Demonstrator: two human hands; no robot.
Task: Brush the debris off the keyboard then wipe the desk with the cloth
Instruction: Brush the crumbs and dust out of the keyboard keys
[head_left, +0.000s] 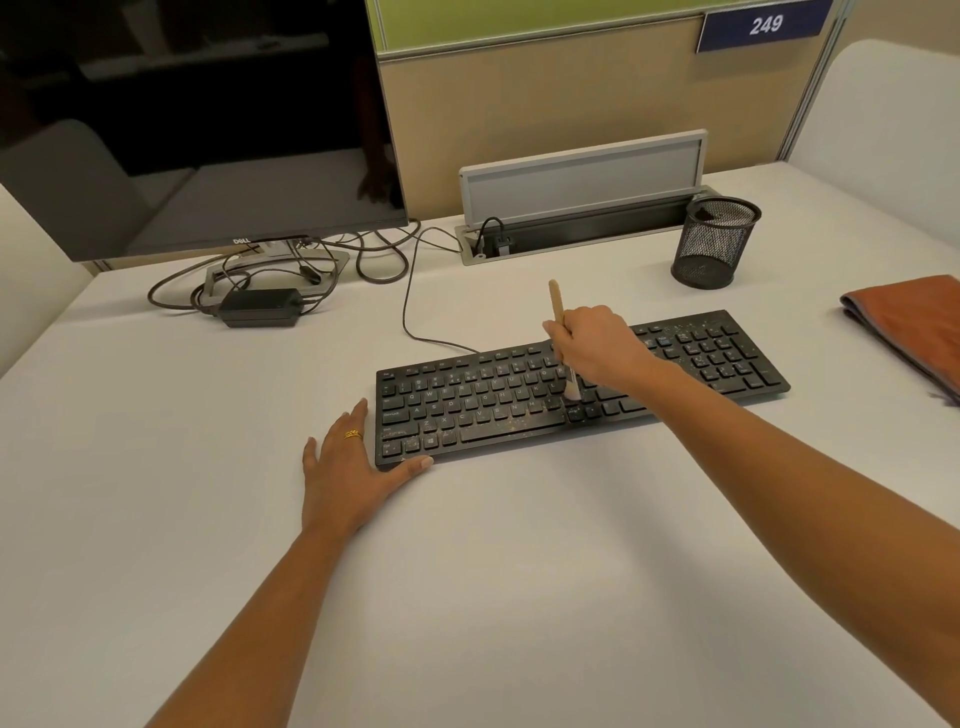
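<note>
On keyboard (582, 387): right hand (597, 345) pinches brush (562, 338), mid-sweep; left hand (353, 467) spread flat, bracing corner. Debris (511, 423) remains; cloth (909, 327) untouched, desk (467, 597) unwiped.

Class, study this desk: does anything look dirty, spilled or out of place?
Yes: tan debris speckles the black keyboard, thickest by the space bar and across the number pad. The right hand holds a brush to the keys. Cables lie tangled under the monitor.
</note>
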